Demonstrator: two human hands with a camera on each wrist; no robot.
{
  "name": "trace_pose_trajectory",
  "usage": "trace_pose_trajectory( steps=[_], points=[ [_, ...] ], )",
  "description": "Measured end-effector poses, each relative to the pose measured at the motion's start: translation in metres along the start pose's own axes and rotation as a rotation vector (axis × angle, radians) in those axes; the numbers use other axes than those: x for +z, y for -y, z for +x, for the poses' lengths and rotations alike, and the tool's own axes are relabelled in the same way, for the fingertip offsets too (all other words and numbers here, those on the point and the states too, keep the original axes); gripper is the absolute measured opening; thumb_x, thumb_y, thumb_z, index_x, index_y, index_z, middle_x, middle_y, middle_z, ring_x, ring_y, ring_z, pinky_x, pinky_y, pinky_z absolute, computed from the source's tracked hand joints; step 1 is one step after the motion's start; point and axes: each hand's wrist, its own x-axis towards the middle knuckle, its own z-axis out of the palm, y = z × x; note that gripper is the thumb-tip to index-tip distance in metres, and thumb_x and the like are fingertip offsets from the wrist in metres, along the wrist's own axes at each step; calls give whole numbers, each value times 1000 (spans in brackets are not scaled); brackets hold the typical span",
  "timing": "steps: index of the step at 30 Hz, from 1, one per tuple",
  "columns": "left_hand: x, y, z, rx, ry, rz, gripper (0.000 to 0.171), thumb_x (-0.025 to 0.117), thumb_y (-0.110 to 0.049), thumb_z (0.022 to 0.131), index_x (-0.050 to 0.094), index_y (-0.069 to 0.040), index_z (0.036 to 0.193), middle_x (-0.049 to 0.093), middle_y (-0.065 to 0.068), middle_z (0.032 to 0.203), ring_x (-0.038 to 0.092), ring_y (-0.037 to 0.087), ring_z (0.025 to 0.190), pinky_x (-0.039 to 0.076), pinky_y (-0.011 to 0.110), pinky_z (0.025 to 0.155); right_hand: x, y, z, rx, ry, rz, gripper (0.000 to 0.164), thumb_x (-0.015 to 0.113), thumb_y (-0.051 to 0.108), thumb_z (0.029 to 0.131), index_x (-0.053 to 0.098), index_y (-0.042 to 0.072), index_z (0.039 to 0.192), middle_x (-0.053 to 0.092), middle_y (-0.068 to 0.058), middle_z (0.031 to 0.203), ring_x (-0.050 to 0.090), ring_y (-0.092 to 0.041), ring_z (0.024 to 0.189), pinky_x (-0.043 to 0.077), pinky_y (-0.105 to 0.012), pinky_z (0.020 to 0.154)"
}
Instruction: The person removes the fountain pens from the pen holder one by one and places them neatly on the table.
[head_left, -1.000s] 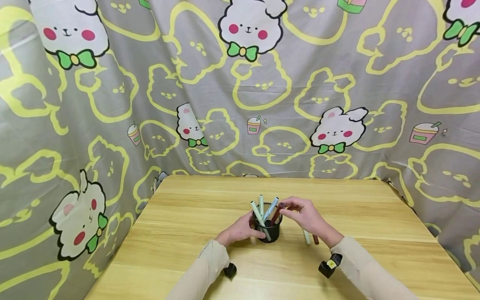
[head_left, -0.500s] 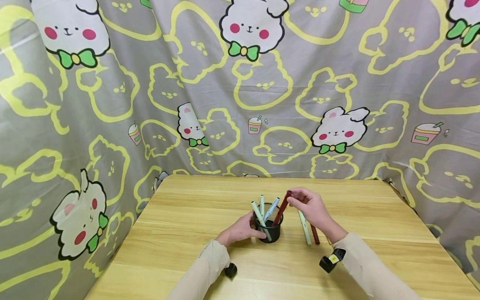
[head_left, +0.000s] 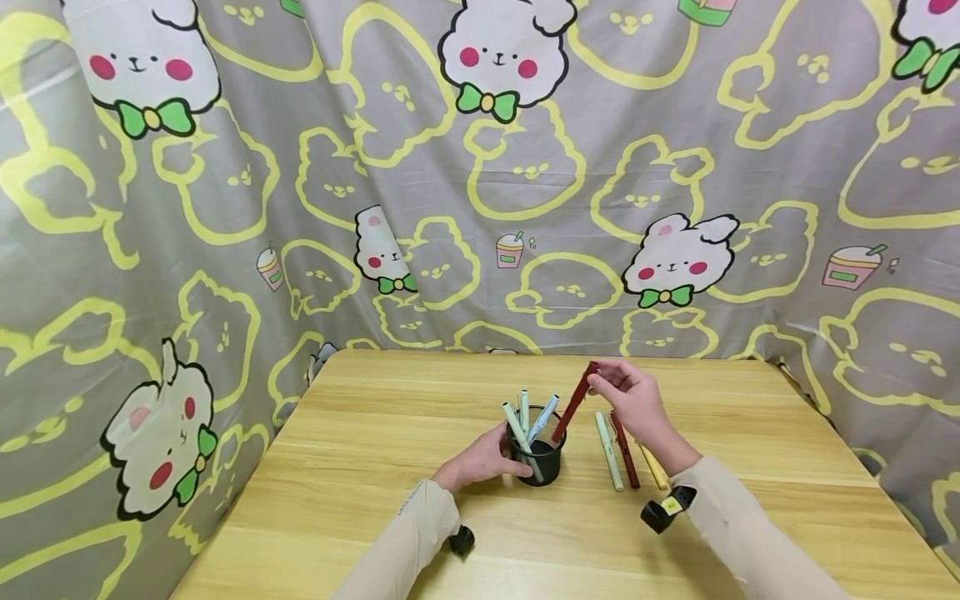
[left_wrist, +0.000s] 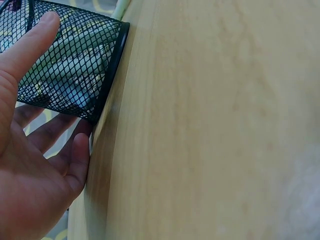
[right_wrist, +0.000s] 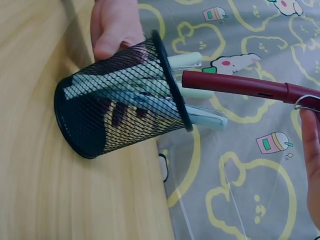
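A black mesh pen holder (head_left: 546, 468) stands upright on the table. My left hand (head_left: 480, 458) grips it from the left, thumb across the near side and fingers behind; the left wrist view shows the thumb lying on the mesh (left_wrist: 75, 55). Two light green pens (head_left: 512, 414) and a light blue pen (head_left: 545, 414) lean inside it. My right hand (head_left: 637, 402) pinches a dark red pen (head_left: 574, 403) by its upper end, near the clip. In the right wrist view the red pen's lower end (right_wrist: 200, 80) is outside the holder, just beyond its rim.
To the right of the holder, a light green pen (head_left: 610, 452), another dark red pen (head_left: 626, 458) and a yellow pen (head_left: 654, 468) lie side by side on the wooden table (head_left: 360, 417). A patterned curtain (head_left: 450, 183) hangs behind and along the sides.
My right hand has drawn the dark red pen up and rightward out of the holder. More of the pens lying on the table now shows. The left hand has stayed at the holder.
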Motion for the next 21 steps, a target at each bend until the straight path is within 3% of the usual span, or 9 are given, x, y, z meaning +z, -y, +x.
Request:
trace_pose_trajectory(
  steps=[12, 21],
  points=[
    [0, 0, -1, 6, 6, -2, 85, 80, -14, 76, 32, -8, 146, 55, 2, 128, 48, 19, 120, 36, 39, 101, -15, 4, 6, 2, -73, 99, 29, 63, 2, 90, 55, -16, 110, 63, 2, 81, 63, -11, 67, 52, -22, 66],
    [0, 2, 0, 12, 6, -2, 83, 80, -12, 76, 32, -7, 145, 56, 1, 125, 49, 18, 118, 37, 38, 100, -30, -7, 9, 18, -64, 82, 28, 65, 6, 89, 58, -10, 111, 64, 0, 83, 63, -11, 68, 53, -22, 65]
  ],
)
